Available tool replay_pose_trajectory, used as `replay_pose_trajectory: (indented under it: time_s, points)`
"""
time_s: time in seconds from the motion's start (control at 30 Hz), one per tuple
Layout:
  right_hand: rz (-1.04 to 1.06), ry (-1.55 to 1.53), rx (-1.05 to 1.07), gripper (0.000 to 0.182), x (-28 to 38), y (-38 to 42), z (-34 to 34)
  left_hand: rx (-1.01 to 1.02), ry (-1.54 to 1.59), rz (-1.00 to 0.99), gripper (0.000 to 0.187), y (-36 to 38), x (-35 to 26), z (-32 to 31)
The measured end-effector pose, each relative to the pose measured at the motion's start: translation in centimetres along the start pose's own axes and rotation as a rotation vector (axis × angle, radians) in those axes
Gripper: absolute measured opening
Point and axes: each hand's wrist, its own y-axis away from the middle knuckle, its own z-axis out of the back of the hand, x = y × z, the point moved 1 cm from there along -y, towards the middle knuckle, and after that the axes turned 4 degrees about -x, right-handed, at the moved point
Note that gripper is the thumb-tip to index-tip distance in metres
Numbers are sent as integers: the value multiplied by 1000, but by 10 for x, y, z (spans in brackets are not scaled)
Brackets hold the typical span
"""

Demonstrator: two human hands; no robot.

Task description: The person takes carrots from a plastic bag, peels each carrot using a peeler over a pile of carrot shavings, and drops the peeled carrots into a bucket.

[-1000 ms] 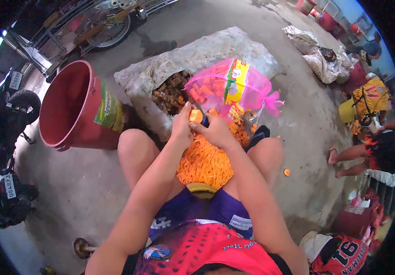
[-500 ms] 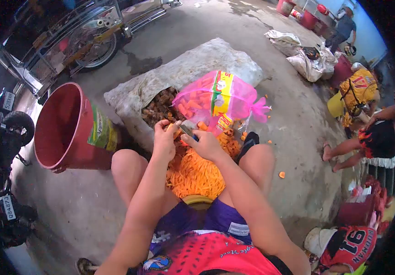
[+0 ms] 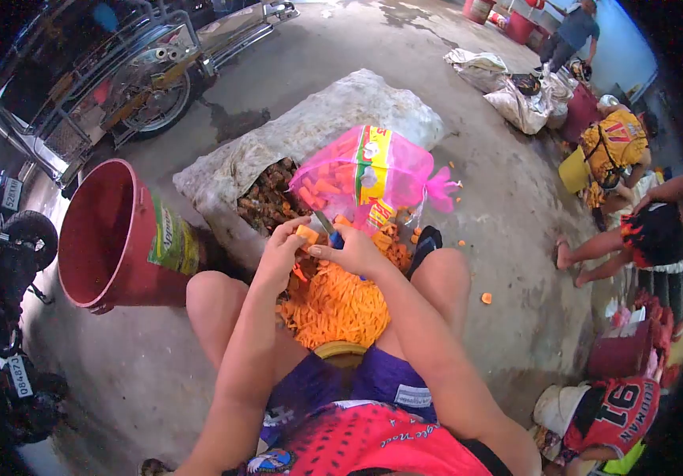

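Pinched in the fingers of my left hand (image 3: 280,252) is an orange carrot piece (image 3: 306,234). My right hand (image 3: 354,254) grips a small knife (image 3: 323,221) with a blue handle, its blade pointing up and away beside the piece. Both hands are close together over a heap of orange strips (image 3: 337,305). Part of a yellow rim (image 3: 341,347) shows under the heap, between my knees. Just beyond the hands lies a pink mesh bag (image 3: 413,178) with orange chunks inside. It rests against a whitish sack (image 3: 341,103), whose opening shows brown, rough lumps (image 3: 266,198).
A large red tub (image 3: 131,262) stands left of my knee. Motorcycles (image 3: 151,95) are parked along the left. To the right, several people work near a yellow bucket (image 3: 574,170) and white sacks (image 3: 528,107). An orange bit (image 3: 487,298) lies on the concrete floor.
The knife blade has swung from lying near the left fingers to pointing upward. More of the orange piece shows in my left hand. The whole view has shifted slightly.
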Motion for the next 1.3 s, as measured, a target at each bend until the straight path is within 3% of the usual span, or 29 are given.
replay_pose_trajectory:
  time_s: [0.13,0.17,0.23,0.3,0.4,0.93,1.1,1.3]
  points:
    - [30,-76,19,80,-7,0,-3,49,115,17,31,5,-7,-2]
    - [-55,-86,55,80,-7,-2,-3,55,289,-1,24,3,-3,-4]
    - [7,-49,16,81,-4,-3,-6,32,-7,-199,22,5,-3,-7]
    - [-5,-58,20,78,-2,-3,-9,2,-31,-242,21,4,-1,-10]
    - [-23,-69,42,76,3,-3,-11,-52,355,-98,24,-6,9,-20]
    - [74,-117,-70,73,-15,-8,-25,-57,390,-163,20,-11,18,-27]
    - [94,-128,-96,68,-13,-7,-33,-200,397,-120,28,-11,18,-34]
    - [8,38,-158,80,-21,-7,-47,-273,300,-131,47,-24,45,-21]
